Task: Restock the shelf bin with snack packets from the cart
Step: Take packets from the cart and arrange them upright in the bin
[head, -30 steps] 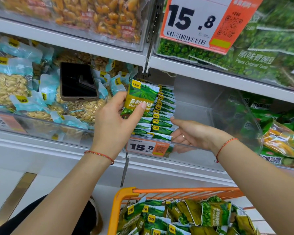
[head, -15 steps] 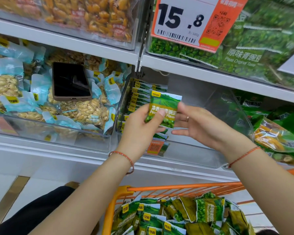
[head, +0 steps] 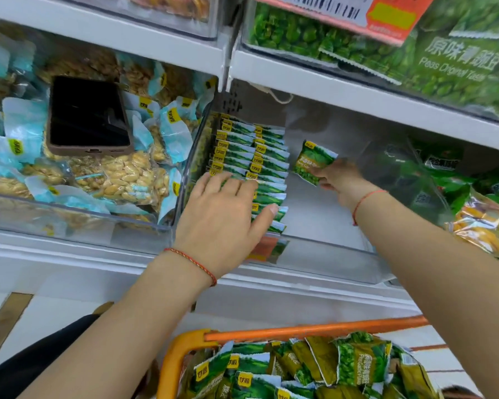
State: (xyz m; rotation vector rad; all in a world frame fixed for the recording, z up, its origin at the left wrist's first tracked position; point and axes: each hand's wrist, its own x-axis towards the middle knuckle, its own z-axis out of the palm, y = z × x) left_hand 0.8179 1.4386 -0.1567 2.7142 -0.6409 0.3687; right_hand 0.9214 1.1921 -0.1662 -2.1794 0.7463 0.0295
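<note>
Hard to read: the blurry print on the one green pea packet (head: 314,162), pinched by the right hand (head: 340,182) inside the clear shelf bin (head: 329,249). Only the thumb and a few curled fingertips (head: 324,185) of that hand in plain sight, closed on the packet's lower edge; the rest of the fingers tucked behind it. Packet tilted, crinkly and shiny, with a white saw-tooth top edge.

Left hand (head: 222,217) flat, fingers straight and spread, lying on the front of two neat rows of stacked pea packets (head: 260,165). Lower packets of both rows covered by those fingers; thumb stretched out to the right, touching the packet edges there. Held packet just to the right of the rows, over the bare white floor of the bin.

Thin red string bracelets (head: 195,262) on both wrists.

Left of the left fingers, a second clear bin of soft see-through peanut bags (head: 121,177) with pale blue tops, lumpy and heaped. On top of them a dark phone (head: 88,115) in a brown case, screen black.

Above, an orange and white price sign (head: 372,12), cut off by the top edge, numbers out of view.

Below both arms, an orange cart (head: 314,331) with a smooth round rim, cut off at the bottom, full of loose packets (head: 357,367) lying any which way.
</note>
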